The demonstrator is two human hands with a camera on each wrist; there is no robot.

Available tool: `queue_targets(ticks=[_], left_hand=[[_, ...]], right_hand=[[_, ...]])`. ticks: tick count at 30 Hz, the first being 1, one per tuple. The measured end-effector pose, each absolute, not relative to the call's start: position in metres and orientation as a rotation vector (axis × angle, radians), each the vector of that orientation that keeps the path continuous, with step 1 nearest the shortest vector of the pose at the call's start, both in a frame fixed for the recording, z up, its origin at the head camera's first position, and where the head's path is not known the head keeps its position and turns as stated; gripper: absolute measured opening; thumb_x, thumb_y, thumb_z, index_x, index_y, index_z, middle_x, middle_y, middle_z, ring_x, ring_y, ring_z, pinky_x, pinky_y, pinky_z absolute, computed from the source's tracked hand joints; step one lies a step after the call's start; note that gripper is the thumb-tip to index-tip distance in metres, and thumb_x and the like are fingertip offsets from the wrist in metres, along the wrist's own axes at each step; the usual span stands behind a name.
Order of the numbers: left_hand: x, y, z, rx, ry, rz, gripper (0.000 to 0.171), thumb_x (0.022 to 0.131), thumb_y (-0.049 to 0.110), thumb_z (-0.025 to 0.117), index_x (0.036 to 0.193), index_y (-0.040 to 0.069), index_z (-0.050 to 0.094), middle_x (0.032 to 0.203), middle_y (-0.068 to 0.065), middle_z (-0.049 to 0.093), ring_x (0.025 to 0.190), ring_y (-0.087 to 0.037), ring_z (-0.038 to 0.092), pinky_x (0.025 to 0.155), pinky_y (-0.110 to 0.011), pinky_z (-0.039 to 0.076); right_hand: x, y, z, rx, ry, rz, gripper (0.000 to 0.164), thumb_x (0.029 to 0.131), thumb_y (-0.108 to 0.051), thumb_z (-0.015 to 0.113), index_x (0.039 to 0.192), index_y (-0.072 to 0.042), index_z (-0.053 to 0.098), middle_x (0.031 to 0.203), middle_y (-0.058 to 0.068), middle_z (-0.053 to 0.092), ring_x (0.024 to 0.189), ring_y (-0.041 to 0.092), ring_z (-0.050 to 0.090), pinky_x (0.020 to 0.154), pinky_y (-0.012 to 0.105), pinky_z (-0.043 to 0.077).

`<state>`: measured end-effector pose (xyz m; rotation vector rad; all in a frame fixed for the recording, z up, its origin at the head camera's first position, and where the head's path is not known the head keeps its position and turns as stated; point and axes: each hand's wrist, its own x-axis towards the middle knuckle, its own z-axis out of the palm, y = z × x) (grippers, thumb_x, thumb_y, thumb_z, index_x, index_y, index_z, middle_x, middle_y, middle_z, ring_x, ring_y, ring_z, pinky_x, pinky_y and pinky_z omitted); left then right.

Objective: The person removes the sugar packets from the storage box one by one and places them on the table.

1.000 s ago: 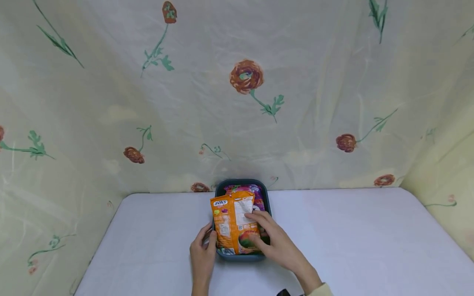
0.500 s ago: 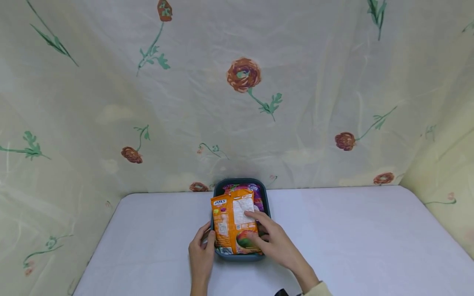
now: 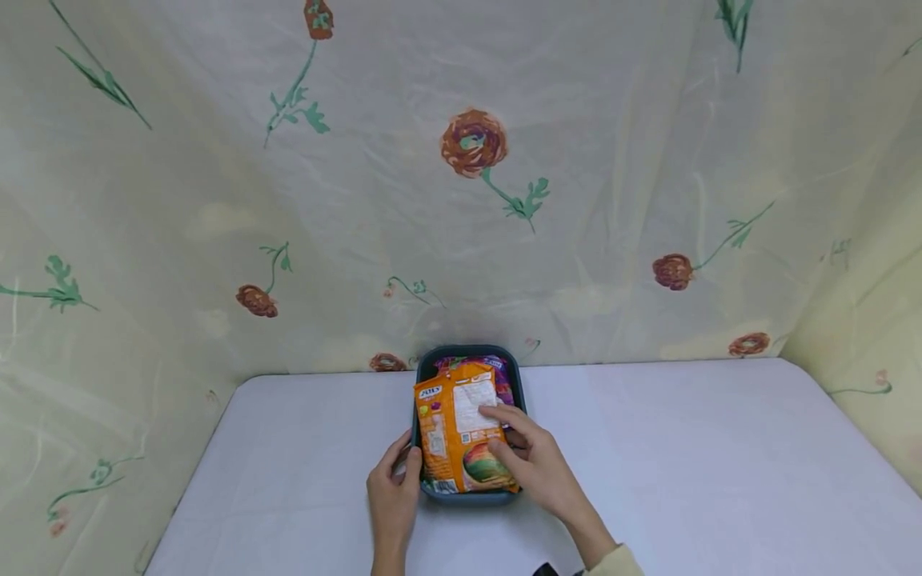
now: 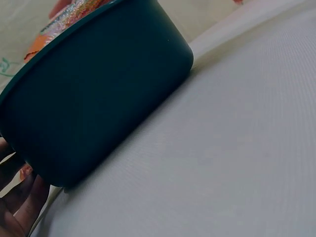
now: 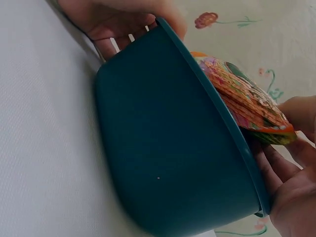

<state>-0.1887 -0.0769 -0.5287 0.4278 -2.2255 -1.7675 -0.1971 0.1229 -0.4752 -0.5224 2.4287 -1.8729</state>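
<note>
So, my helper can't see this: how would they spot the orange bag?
On the white table stands a dark tub. At its top, touched by the right hand, is the orange bag. Its colour sets it apart from the partly covered purple bag.

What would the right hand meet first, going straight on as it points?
Probably the orange, rectangular plastic packet, which the right hand overlaps in the head view; exact contact is unclear.

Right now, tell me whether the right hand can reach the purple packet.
Probably not freely: the right hand holds the orange packet, which lies over the purple packet, leaving only parts uncovered.
</note>
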Motion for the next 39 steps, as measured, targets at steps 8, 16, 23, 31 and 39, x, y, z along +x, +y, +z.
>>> queue_targets(ticks=[8, 16, 23, 31, 39], left_hand=[[-0.188, -0.077, -0.531, 0.391, -2.186, -1.787, 0.034, 0.088, 0.022, 0.063, 0.121, 0.014, 0.065, 0.119, -0.008, 0.067, 0.106, -0.022, 0.064, 0.076, -0.027, 0.055], [-0.187, -0.072, -0.53, 0.417, -2.119, -1.748, 0.028, 0.085, 0.013, 0.064, 0.113, 0.009, 0.069, 0.111, -0.012, 0.07, 0.1, -0.023, 0.068, 0.071, -0.026, 0.055], [-0.187, -0.069, -0.533, 0.406, -2.048, -1.724, 0.026, 0.083, 0.006, 0.065, 0.109, 0.005, 0.07, 0.106, -0.017, 0.07, 0.093, -0.025, 0.07, 0.07, -0.025, 0.055], [-0.187, -0.067, -0.532, 0.422, -2.016, -1.682, 0.025, 0.082, 0.004, 0.065, 0.106, 0.004, 0.071, 0.103, -0.018, 0.071, 0.092, -0.027, 0.07, 0.068, -0.027, 0.055], [-0.187, -0.067, -0.529, 0.433, -1.988, -1.616, 0.025, 0.08, 0.001, 0.064, 0.103, 0.002, 0.072, 0.101, -0.019, 0.071, 0.089, -0.027, 0.071, 0.064, -0.025, 0.055]], right_hand=[[-0.198, 0.125, -0.473, -0.522, 2.366, -2.008, 0.037, 0.093, -0.01, 0.055, 0.13, -0.019, 0.055, 0.141, 0.008, 0.047, 0.105, 0.025, 0.062, 0.083, 0.023, 0.052], [-0.199, 0.137, -0.47, -0.375, 2.318, -2.064, 0.038, 0.093, -0.014, 0.056, 0.13, -0.021, 0.054, 0.145, 0.003, 0.045, 0.118, 0.032, 0.056, 0.088, 0.026, 0.051], [-0.201, 0.149, -0.468, -0.289, 2.356, -2.091, 0.037, 0.094, -0.021, 0.056, 0.131, -0.021, 0.054, 0.144, 0.001, 0.045, 0.119, 0.028, 0.056, 0.089, 0.026, 0.05], [-0.203, 0.156, -0.465, -0.173, 2.309, -2.154, 0.041, 0.093, -0.026, 0.056, 0.134, -0.019, 0.052, 0.143, 0.002, 0.046, 0.103, 0.009, 0.063, 0.082, 0.025, 0.053], [-0.205, 0.16, -0.464, -0.168, 2.305, -2.225, 0.042, 0.092, -0.023, 0.058, 0.132, -0.013, 0.052, 0.138, 0.001, 0.05, 0.103, 0.006, 0.063, 0.08, 0.025, 0.054]])
